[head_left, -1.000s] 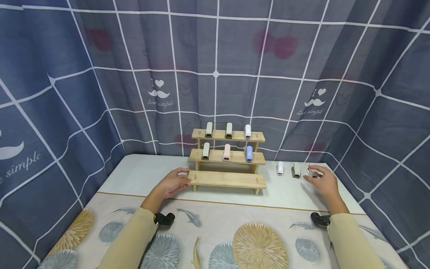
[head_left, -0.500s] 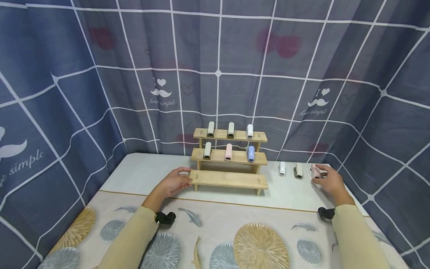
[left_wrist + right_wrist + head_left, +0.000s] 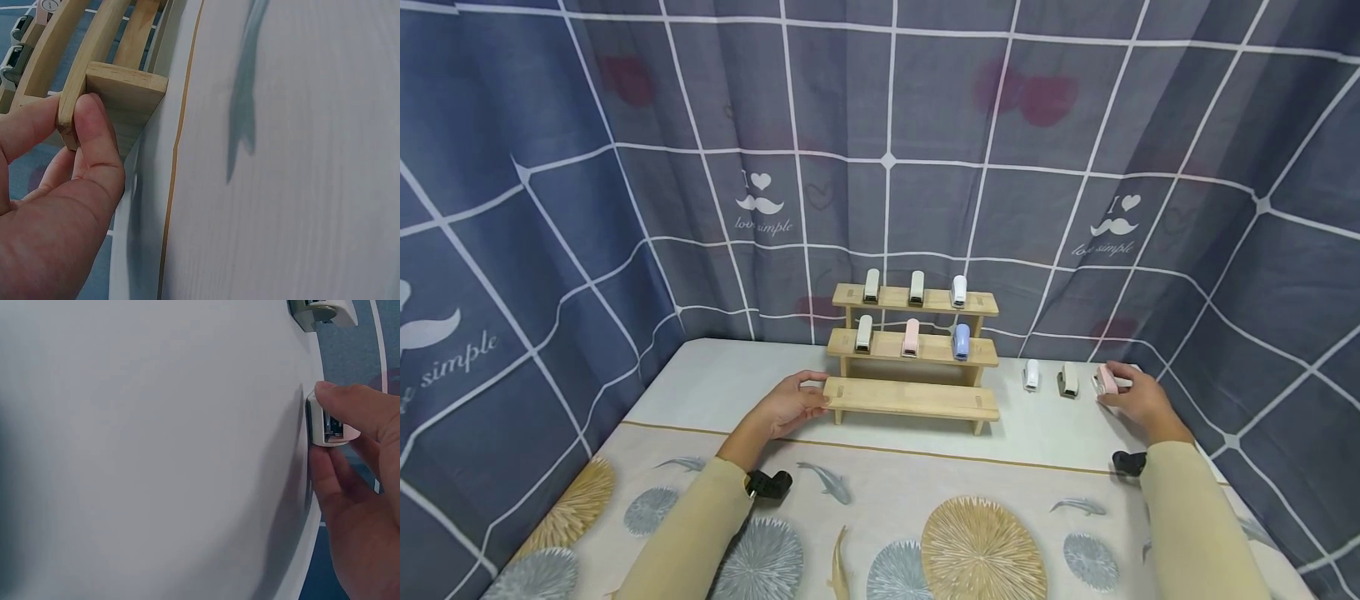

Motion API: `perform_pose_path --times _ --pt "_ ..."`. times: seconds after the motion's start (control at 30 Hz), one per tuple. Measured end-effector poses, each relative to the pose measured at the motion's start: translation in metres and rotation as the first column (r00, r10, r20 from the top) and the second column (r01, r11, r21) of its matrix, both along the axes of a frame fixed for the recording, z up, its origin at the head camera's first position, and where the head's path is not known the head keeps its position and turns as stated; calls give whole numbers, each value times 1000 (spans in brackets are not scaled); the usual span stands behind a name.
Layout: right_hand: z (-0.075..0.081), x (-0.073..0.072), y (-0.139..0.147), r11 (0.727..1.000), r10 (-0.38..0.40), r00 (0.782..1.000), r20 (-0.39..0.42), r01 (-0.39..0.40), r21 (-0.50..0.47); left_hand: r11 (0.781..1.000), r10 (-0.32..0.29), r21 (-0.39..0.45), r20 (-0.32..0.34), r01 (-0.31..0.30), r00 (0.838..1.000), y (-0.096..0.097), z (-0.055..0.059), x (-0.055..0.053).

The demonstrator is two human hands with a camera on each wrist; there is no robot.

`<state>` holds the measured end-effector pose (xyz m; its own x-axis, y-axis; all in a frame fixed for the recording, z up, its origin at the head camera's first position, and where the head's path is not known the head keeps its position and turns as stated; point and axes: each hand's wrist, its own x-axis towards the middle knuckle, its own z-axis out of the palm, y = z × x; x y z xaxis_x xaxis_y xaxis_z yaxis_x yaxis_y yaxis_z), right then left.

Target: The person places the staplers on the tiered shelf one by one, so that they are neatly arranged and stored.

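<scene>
Right hand (image 3: 1142, 402) pinches the pink-and-white stapler (image 3: 1105, 381), long axis roughly 12-to-6, out at 3 o'clock from the wooden stand (image 3: 910, 398); left hand (image 3: 788, 406), farther off, pinches the stand's 9 o'clock end!

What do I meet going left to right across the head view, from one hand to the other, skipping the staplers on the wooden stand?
Left hand → wooden stand → white stapler → cream stapler → pink stapler → right hand.
</scene>
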<state>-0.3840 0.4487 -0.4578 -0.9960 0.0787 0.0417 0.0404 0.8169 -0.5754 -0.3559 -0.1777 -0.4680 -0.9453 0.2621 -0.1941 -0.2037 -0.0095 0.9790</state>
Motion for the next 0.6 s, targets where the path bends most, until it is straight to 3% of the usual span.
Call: perform_pose_path --times 0.27,0.6 --pt "8 -3 0 999 5 994 105 -10 44 1000 -7 4 -7 7 1000 0 2 2" --pt "6 -6 -3 999 -13 995 97 10 35 1000 -17 13 -12 17 1000 -1 3 3"
